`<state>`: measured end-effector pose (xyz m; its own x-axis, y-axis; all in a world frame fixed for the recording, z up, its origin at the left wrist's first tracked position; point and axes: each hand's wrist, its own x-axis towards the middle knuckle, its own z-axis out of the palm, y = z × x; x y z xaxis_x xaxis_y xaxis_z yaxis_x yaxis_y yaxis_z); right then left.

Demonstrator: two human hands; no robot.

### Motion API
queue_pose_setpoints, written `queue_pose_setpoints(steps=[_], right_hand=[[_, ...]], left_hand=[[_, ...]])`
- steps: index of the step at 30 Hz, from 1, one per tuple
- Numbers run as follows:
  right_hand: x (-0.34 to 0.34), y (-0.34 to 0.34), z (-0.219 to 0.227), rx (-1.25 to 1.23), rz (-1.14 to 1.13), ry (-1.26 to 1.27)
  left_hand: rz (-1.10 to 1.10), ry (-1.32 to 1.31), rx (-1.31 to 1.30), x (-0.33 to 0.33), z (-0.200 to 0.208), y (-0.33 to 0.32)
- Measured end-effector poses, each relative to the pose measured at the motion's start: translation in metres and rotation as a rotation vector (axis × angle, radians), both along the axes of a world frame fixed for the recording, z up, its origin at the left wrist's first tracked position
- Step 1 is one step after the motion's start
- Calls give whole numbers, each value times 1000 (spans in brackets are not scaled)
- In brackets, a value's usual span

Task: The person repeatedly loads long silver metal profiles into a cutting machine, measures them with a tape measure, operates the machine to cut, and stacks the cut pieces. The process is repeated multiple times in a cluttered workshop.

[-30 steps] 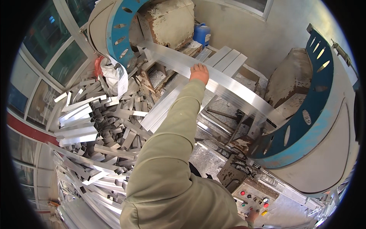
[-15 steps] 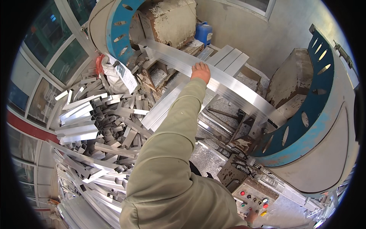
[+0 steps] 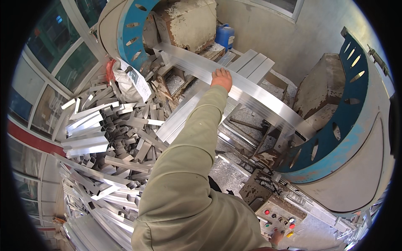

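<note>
A long, flat silver aluminium profile (image 3: 259, 96) spans the machine between its two blue guards. My left hand (image 3: 222, 78) grips its upper edge near the middle, fingers curled over the metal. Under it, several grooved aluminium bars (image 3: 184, 115) lie crosswise, and their far ends (image 3: 253, 67) show beyond it. Down at the lower right, my right hand (image 3: 276, 237) is at the lower edge of a control panel (image 3: 274, 215) with red, green and black buttons. Its fingers reach out toward the buttons; whether one is pressed cannot be made out. A yellow-handled screwdriver (image 3: 291, 233) lies beside that hand.
Curved blue guards stand at left (image 3: 127, 39) and right (image 3: 356, 104). A large heap of cut aluminium offcuts (image 3: 117, 146) covers the left floor, with a white sack (image 3: 130, 81) behind it. A blue canister (image 3: 225, 37) stands by the back wall. Glazed panels line the left.
</note>
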<state>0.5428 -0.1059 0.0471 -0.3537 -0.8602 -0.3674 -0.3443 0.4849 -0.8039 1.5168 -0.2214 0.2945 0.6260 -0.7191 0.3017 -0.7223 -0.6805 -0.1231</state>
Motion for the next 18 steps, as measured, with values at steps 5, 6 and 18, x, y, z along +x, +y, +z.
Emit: queue_pose_setpoints(steps=[5, 6, 18], right_hand=[[-2, -4, -4, -30, -34, 17], [-32, -7, -9, -80, 27, 63], [-57, 6, -42, -262, 164, -15]], left_hand=[[2, -22, 0, -2, 5, 1], [4, 16, -4, 1, -6, 3], [-5, -38, -6, -3, -4, -1]])
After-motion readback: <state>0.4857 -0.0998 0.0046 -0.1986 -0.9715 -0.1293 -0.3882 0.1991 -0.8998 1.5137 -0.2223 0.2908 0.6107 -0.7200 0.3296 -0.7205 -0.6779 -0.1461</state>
